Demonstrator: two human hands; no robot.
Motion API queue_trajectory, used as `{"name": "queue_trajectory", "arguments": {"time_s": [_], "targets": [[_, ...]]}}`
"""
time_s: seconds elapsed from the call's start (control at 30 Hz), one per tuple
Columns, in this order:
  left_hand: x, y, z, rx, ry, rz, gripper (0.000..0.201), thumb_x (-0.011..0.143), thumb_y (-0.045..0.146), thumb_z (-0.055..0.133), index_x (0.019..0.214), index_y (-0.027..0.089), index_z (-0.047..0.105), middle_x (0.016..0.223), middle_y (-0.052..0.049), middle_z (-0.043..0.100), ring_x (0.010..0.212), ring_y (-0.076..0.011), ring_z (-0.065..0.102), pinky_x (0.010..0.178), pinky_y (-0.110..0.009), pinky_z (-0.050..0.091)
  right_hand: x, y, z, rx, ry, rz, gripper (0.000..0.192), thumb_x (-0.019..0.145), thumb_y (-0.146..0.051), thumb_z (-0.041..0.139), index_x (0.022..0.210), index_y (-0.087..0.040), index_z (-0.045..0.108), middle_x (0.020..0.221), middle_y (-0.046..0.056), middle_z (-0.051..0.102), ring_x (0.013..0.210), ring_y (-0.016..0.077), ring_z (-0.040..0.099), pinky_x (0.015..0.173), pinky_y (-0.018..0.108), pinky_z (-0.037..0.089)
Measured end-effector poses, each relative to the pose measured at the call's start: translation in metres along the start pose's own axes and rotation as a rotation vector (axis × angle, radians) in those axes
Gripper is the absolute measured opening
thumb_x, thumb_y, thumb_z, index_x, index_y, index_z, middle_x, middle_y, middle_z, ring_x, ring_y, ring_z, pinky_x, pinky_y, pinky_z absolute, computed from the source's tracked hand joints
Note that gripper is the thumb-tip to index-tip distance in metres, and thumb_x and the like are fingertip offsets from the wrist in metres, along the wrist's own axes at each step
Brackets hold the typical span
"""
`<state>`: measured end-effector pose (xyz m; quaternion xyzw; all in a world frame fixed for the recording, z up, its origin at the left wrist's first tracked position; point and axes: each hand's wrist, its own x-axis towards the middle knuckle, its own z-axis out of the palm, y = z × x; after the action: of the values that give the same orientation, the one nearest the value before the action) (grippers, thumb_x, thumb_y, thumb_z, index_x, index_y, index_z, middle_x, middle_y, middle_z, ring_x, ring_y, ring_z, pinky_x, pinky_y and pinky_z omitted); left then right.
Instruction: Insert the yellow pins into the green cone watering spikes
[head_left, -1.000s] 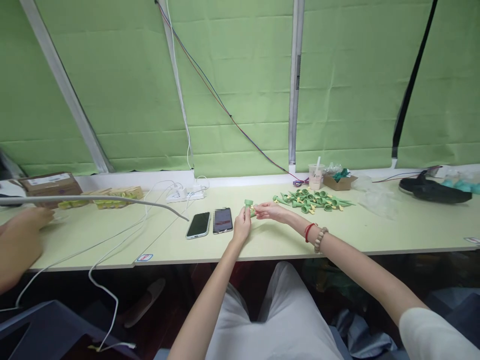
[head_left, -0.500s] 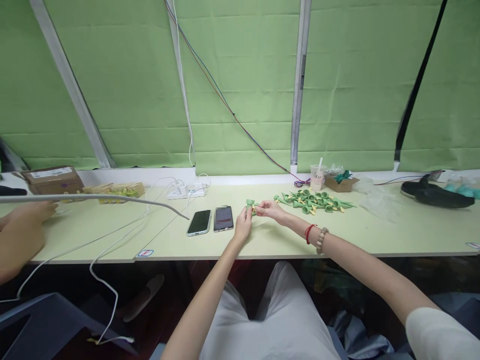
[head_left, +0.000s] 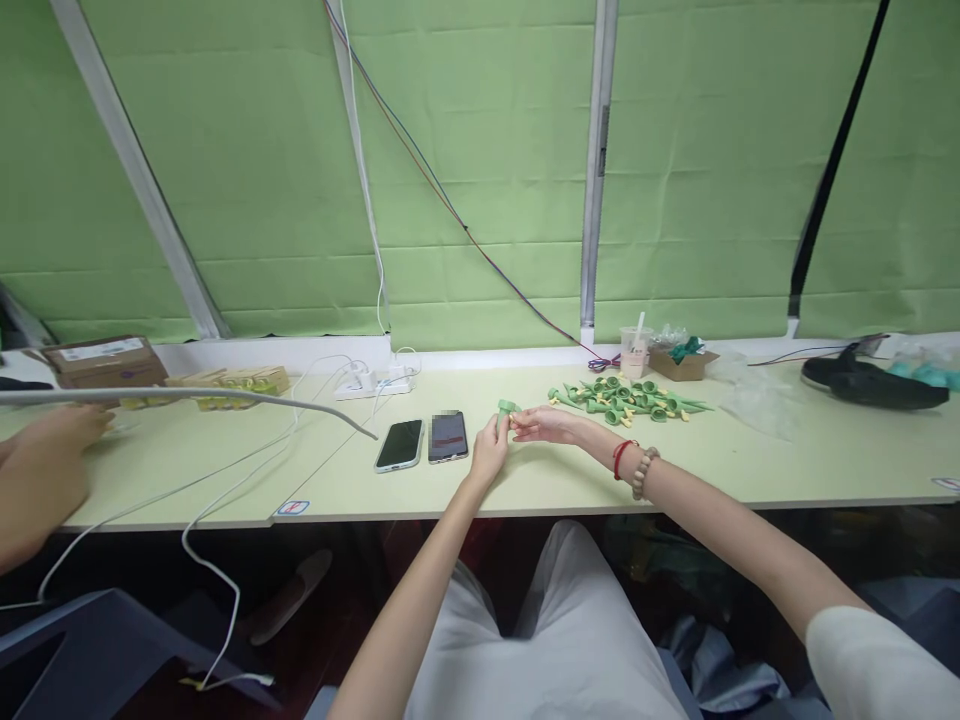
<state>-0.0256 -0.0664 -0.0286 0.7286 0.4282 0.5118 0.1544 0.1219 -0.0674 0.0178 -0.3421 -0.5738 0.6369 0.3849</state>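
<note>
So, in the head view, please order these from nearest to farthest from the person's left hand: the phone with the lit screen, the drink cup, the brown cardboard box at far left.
1. Phone with the lit screen, just left of the left hand.
2. Drink cup, to the right, by the wall.
3. Brown cardboard box, at the table's far left end.

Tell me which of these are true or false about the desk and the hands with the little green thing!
1. Both hands, the left hand and the right hand, hold the small green part. True.
2. Three phones lie on the table. False: two phones lie side by side.
3. The pile of green parts is right of the hands. True.
4. The right wrist is bare. False: it wears a red string and a bead bracelet.
5. A drink cup stands near the wall. True.
</note>
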Motion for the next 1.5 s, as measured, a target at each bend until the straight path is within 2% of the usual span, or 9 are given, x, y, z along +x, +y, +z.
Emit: {"name": "queue_trajectory", "arguments": {"time_s": [0.13, 0.3, 0.53, 0.63, 0.77, 0.83, 1.03, 1.23, 1.5], "targets": [[-0.001, 0.0, 0.0, 0.06, -0.015, 0.002, 0.031, 0.088, 0.039, 0.032, 0.074, 0.018, 0.051, 0.064, -0.001, 0.055, 0.058, -0.0132, 0.049, 0.058, -0.024, 0.034, 0.003, 0.008, -0.003, 0.007, 0.011, -0.013, 0.015, 0.068, -0.023, 0.071, 0.065, -0.013, 0.061, 0.068, 0.001, 0.059, 0.066, 0.0101, 0.057, 0.082, 0.03, 0.047], [-0.001, 0.0, 0.0, 0.124, -0.011, -0.003, 0.029, 0.087, 0.039, 0.033, 0.074, 0.019, 0.051, 0.062, -0.001, 0.053, 0.056, -0.0137, 0.048, 0.057, -0.024, 0.032, 0.003, 0.016, 0.005, -0.034, 0.13, -0.084, 0.022, 0.063, -0.028, 0.075, 0.059, -0.013, 0.059, 0.059, -0.003, 0.054, 0.06, 0.007, 0.051, 0.075, 0.025, 0.045], [0.0, 0.001, -0.002, 0.092, 0.035, -0.014, 0.031, 0.088, 0.038, 0.032, 0.071, 0.019, 0.049, 0.062, -0.001, 0.053, 0.057, -0.0136, 0.048, 0.058, -0.025, 0.033, 0.002, 0.008, 0.014, -0.112, 0.2, -0.139, 0.027, 0.06, -0.03, 0.076, 0.052, -0.013, 0.056, 0.054, -0.004, 0.052, 0.056, 0.0062, 0.048, 0.068, 0.022, 0.043], [-0.001, 0.003, -0.003, 0.056, 0.038, -0.009, 0.032, 0.088, 0.039, 0.031, 0.071, 0.019, 0.049, 0.062, -0.001, 0.053, 0.056, -0.0131, 0.048, 0.057, -0.024, 0.033, -0.001, -0.002, 0.008, -0.092, 0.069, -0.089, 0.024, 0.062, -0.03, 0.075, 0.058, -0.012, 0.06, 0.061, 0.0, 0.057, 0.061, 0.0091, 0.053, 0.071, 0.025, 0.046], [-0.001, 0.006, -0.002, 0.005, 0.027, 0.005, 0.033, 0.089, 0.041, 0.03, 0.074, 0.019, 0.048, 0.061, 0.0, 0.052, 0.054, -0.0124, 0.047, 0.056, -0.024, 0.033, -0.003, -0.01, -0.001, 0.069, -0.171, 0.079, 0.015, 0.072, -0.026, 0.069, 0.072, -0.012, 0.064, 0.071, 0.003, 0.061, 0.071, 0.0111, 0.057, 0.084, 0.029, 0.045], [-0.002, 0.006, -0.002, 0.014, 0.011, 0.01, 0.031, 0.088, 0.042, 0.031, 0.074, 0.02, 0.048, 0.058, 0.001, 0.05, 0.052, -0.0121, 0.045, 0.055, -0.024, 0.031, -0.003, -0.009, -0.002, 0.115, -0.152, 0.113, 0.009, 0.074, -0.02, 0.067, 0.071, -0.012, 0.063, 0.07, 0.001, 0.06, 0.069, 0.0103, 0.056, 0.086, 0.029, 0.044], [-0.003, 0.006, -0.003, 0.078, 0.009, 0.005, 0.029, 0.086, 0.041, 0.035, 0.069, 0.02, 0.047, 0.053, 0.003, 0.044, 0.05, -0.0116, 0.042, 0.054, -0.023, 0.029, -0.003, 0.0, 0.003, 0.108, -0.071, 0.037, 0.006, 0.074, -0.016, 0.064, 0.069, -0.015, 0.063, 0.069, -0.001, 0.058, 0.069, 0.0097, 0.055, 0.086, 0.028, 0.043], [-0.003, 0.007, -0.004, 0.062, 0.035, 0.02, 0.032, 0.086, 0.042, 0.034, 0.071, 0.02, 0.05, 0.055, 0.002, 0.046, 0.051, -0.0121, 0.042, 0.054, -0.024, 0.029, -0.007, -0.004, -0.005, 0.018, -0.142, 0.105, 0.012, 0.077, -0.025, 0.063, 0.078, -0.013, 0.064, 0.07, 0.001, 0.06, 0.069, 0.0104, 0.056, 0.086, 0.029, 0.046], [-0.006, 0.009, -0.005, -0.048, -0.033, 0.075, 0.037, 0.085, 0.045, 0.037, 0.068, 0.017, 0.054, 0.059, 0.0, 0.052, 0.055, -0.0115, 0.044, 0.056, -0.023, 0.032, -0.012, -0.013, -0.021, -0.146, -0.21, 0.175, 0.016, 0.074, -0.026, 0.066, 0.076, -0.011, 0.063, 0.075, 0.004, 0.062, 0.075, 0.0116, 0.06, 0.084, 0.029, 0.05]]}}
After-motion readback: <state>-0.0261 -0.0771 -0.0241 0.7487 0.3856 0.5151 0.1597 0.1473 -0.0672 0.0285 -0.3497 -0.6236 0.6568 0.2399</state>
